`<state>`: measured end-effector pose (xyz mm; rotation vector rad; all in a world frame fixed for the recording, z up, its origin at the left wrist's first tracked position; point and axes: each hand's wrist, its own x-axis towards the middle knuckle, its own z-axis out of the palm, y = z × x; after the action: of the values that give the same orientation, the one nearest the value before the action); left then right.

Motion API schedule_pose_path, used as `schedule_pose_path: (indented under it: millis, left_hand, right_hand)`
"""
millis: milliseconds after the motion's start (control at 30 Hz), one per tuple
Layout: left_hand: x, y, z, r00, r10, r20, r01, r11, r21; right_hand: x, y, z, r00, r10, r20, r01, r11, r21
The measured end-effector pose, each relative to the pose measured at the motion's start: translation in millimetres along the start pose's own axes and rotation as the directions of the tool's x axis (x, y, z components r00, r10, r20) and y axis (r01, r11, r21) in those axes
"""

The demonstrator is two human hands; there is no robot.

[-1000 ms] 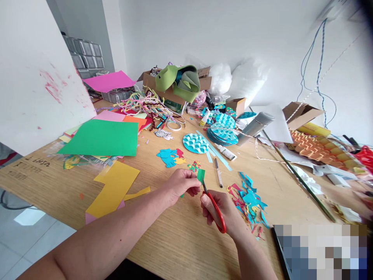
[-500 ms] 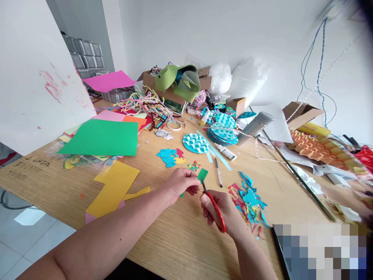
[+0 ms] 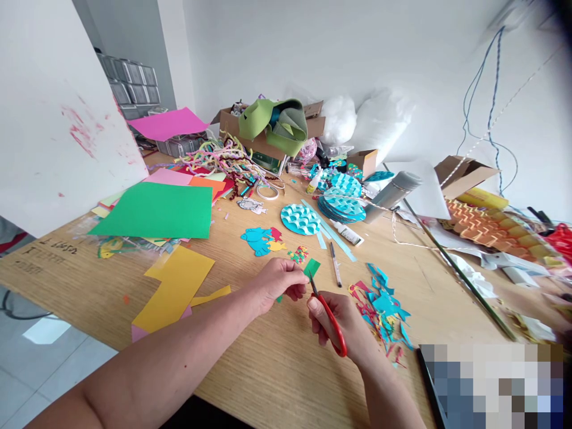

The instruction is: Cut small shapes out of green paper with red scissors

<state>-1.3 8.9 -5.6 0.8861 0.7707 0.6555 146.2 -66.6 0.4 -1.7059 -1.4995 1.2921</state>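
Observation:
Between its thumb and fingers, my left hand [image 3: 282, 280] pinches a small green piece of paper [image 3: 312, 267]. My right hand [image 3: 333, 322] is closed round the red handles of a pair of scissors [image 3: 334, 330], whose blades point away from me and meet the green paper beside my left fingertips. Just beyond my hands lies a little heap of red, yellow and green paper bits [image 3: 298, 254]. Cut-out paper fish, one blue [image 3: 256, 241] and smaller red and yellow ones, rest on the table to the upper left of it. A pen [image 3: 335, 265] lies to the right.
Blue and red paper scraps [image 3: 385, 301] are strewn right of my hands. To the left are yellow paper [image 3: 176, 292] and a green sheet [image 3: 156, 211]. Blue scalloped discs [image 3: 300, 219], a glue bottle [image 3: 347, 233] and a grey cylinder [image 3: 393, 193] stand or lie farther back.
Almost nothing differs. Both hands, the scissors and the green paper stay in nearly the same place, and the view has shifted very slightly.

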Motion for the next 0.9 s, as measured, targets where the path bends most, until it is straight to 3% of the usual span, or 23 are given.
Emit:
schedule_pose_path:
  millis: [900]
  left_hand:
    - [0.3, 3.0, -3.0, 1.000, 0.000, 0.014, -0.001, 0.999, 0.040]
  right_hand:
    - [-0.9, 3.4, -0.7, 1.000, 0.001, 0.022, -0.001, 1.000, -0.015]
